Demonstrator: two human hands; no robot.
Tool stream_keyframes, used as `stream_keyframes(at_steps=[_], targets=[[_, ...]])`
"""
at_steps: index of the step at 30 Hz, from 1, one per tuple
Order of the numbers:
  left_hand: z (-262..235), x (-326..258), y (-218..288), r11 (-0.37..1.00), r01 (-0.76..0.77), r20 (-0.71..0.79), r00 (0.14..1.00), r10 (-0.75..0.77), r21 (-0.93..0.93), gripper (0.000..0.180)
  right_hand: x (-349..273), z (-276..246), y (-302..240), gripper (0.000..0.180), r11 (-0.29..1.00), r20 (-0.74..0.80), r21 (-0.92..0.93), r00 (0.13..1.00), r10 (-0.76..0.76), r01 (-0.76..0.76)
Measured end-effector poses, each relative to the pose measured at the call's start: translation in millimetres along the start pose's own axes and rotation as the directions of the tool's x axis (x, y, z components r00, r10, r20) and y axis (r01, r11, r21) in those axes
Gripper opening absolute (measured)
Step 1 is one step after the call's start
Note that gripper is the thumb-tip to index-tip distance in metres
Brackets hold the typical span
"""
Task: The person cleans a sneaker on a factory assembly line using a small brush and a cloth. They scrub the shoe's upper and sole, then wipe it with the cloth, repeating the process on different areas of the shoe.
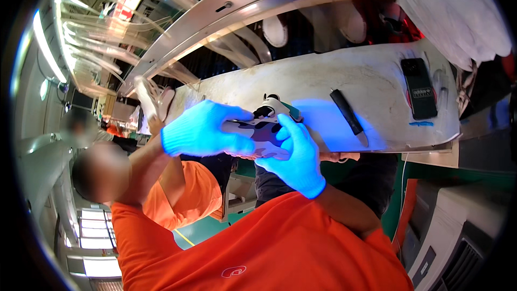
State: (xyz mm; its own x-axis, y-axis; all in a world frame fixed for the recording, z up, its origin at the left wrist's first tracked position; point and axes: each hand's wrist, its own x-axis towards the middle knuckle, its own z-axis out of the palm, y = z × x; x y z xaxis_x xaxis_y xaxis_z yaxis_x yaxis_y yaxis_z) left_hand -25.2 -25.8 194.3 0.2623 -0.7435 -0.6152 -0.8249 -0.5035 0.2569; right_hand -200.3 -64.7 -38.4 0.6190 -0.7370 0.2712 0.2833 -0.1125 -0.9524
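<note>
Shoe (262, 133), grey-black, camouflage-patterned, probably light and pliable, is held between blue fabric-gloved left hand (202, 130) and matching right hand (297, 157), likely best gripped beneath their fingers.

Left hand (207, 129), right hand (298, 159) hold shoe (259, 133); black tool (346, 111) on table (229, 87)

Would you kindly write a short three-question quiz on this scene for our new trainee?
1. Fill the gap: the left hand and the right hand are both holding a ____.
2. On which side of the black stick-shaped tool does the black rectangular object lie, as seen in the picture?
3. True or false: the right hand is bare.

Key
1. Shoe.
2. The right side.
3. False; it is gloved, as the left hand is.
</note>
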Motion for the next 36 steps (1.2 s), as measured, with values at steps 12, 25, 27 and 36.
stream_keyframes(at_steps=[12,25,27,36], targets=[[24,14,30,0.940,-0.268,-0.219,0.924,0.312,0.209,0.071,-39,-30,16,0.059,0.992,-0.119,-0.060,0.987,0.104,-0.111],[16,21,17,0.819,-0.457,-0.160,0.831,0.532,0.348,0.069,-21,-25,23,0.049,0.996,-0.178,-0.073,0.983,0.039,-0.052],[16,21,10,0.812,-0.469,-0.160,0.824,0.544,0.348,0.070,-20,-23,26,0.052,0.996,-0.175,-0.084,0.984,-0.042,0.027],[29,14,-40,0.830,-0.524,-0.237,0.796,0.557,0.190,0.070,-12,-23,25,0.057,0.980,-0.009,-0.162,0.993,-0.114,0.111]])
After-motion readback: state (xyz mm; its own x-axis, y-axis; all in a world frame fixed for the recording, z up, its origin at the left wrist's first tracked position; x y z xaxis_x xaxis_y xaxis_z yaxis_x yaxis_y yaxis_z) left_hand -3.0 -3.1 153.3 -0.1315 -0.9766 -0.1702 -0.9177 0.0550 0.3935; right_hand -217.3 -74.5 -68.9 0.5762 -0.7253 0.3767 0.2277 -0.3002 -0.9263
